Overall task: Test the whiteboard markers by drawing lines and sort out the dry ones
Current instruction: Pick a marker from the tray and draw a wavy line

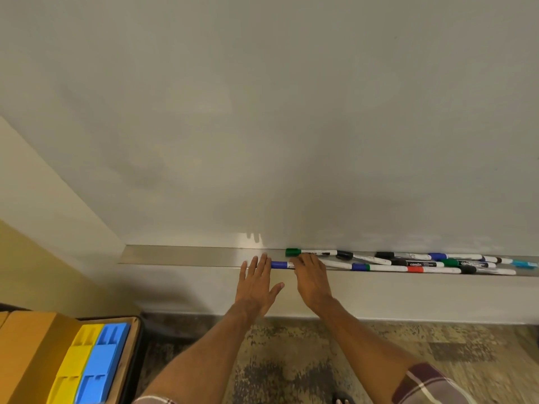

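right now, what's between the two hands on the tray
A blue-capped marker lies on the tray between the left hand and right hand, its other end hidden under the right hand. Head view.

We see a pale grey-white whiteboard (262, 112) above a silvery ledge (180, 255). We pick out the blue-capped marker (279, 264) with its white barrel, then the green-capped marker (293, 252), also white. Further along we spot a black-barrelled marker (414, 263) with white lettering, a red-banded marker (415, 269) and a turquoise cap (523, 263). The wall (43, 214) is cream-yellow, and the carpet (291, 360) is mottled beige and dark brown. We note a tan cardboard box (26, 345), a yellow organiser (73, 363) and a blue organiser (102, 360). The sleeve (425, 383) is maroon plaid with white lines.
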The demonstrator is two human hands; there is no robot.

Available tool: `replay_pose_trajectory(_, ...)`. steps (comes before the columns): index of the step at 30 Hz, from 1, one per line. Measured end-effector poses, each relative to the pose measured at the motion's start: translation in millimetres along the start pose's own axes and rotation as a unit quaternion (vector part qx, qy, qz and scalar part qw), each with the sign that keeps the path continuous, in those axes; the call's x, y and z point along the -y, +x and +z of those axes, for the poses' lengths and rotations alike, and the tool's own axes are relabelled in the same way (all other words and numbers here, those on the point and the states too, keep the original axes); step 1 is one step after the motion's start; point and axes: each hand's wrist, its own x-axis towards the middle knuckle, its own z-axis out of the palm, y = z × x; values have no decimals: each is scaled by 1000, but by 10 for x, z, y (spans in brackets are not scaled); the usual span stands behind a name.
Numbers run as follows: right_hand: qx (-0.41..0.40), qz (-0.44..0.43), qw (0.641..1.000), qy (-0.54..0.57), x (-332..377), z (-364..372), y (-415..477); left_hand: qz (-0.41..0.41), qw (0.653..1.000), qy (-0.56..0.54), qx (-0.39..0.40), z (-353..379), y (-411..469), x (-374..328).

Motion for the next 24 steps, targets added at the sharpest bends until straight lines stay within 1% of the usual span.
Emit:
replay_pose_trajectory(4,5,1,1000,15,19,-50,60,7,1000,-24,-5,-47,0,31)
replay_pose_trajectory(9,-12,-51,998,28,13,-104,23,17,996,-67,-48,-142,25,73)
replay_pose_trajectory(13,-26,-78,996,45,-58,-108,-85,50,991,-57,-106,-211,-13,37)
replay_pose_trajectory(17,-41,-80,994,69,-37,-205,-132,65,987,-41,-139,-309,-36,-4)
replay_pose_trajectory(19,-31,-89,993,75,-32,-264,-164,90,984,-35,-147,-336,-61,-75)
replay_pose_trajectory(21,-18,-101,993,54,-49,-304,-190,113,980,-25,-160,-353,-92,-159)
replay_pose_trajectory(24,-1,-112,993,28,-147,-372,-208,124,976,-7,-179,-438,-124,-294)
